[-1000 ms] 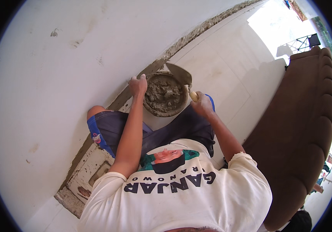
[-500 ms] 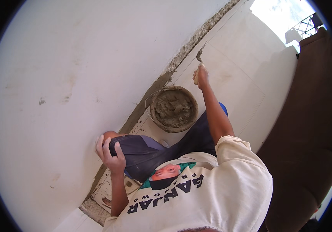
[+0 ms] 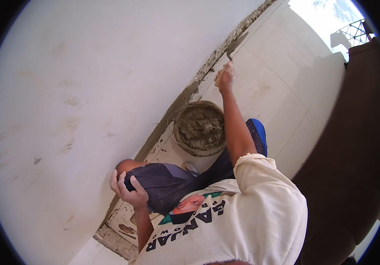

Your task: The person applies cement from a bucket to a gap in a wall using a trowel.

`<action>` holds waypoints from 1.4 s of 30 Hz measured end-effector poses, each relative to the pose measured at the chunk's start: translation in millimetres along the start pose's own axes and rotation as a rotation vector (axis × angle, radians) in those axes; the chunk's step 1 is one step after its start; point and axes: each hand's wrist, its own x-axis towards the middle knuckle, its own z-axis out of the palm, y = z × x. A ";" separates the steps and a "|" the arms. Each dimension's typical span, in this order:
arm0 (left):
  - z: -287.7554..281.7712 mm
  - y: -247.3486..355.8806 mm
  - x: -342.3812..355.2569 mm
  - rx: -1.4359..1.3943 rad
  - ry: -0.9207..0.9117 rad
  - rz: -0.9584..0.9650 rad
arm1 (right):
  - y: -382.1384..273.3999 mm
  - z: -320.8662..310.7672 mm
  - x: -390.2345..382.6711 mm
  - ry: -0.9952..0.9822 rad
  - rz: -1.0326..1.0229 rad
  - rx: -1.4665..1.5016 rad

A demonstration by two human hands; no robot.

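My right hand (image 3: 225, 76) is closed round the handle of a trowel (image 3: 237, 43). Its mortar-smeared blade lies flat against the rough strip (image 3: 218, 56) along the foot of the white wall. Below that arm stands a round bucket (image 3: 220, 148) with a thin wire handle, holding wet grey mortar (image 3: 200, 128). My left hand (image 3: 129, 189), dusty with pale powder, rests on my bent knee with its fingers apart and nothing in them. Nearer the bucket, the strip bears smooth grey mortar (image 3: 162, 126); farther off it looks rough and broken.
The white wall (image 3: 66, 97) rises at left. Pale floor tiles (image 3: 278, 84) run along its foot. At right hangs or stands a large dark brown surface (image 3: 353, 132). Behind my left forearm lies a mortar-stained board or tile (image 3: 117, 236). Mortar crumbs dot the floor beside the bucket.
My right hand has moved forward and slightly left, bringing the trowel blade from above the tiles to the wall's foot. My left hand stays on the knee.
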 end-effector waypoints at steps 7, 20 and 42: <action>6.5 1.4 1.2 -0.024 0.009 0.000 | 35.0 -31.7 16.9 -0.044 0.224 0.035; 5.6 -1.6 -0.6 -0.081 -0.010 -0.045 | -52.1 -117.5 -136.0 -0.269 -0.574 -1.220; 0.9 -14.9 -11.1 -0.141 0.043 -0.080 | -16.5 -158.3 -228.6 -0.802 -0.259 -1.559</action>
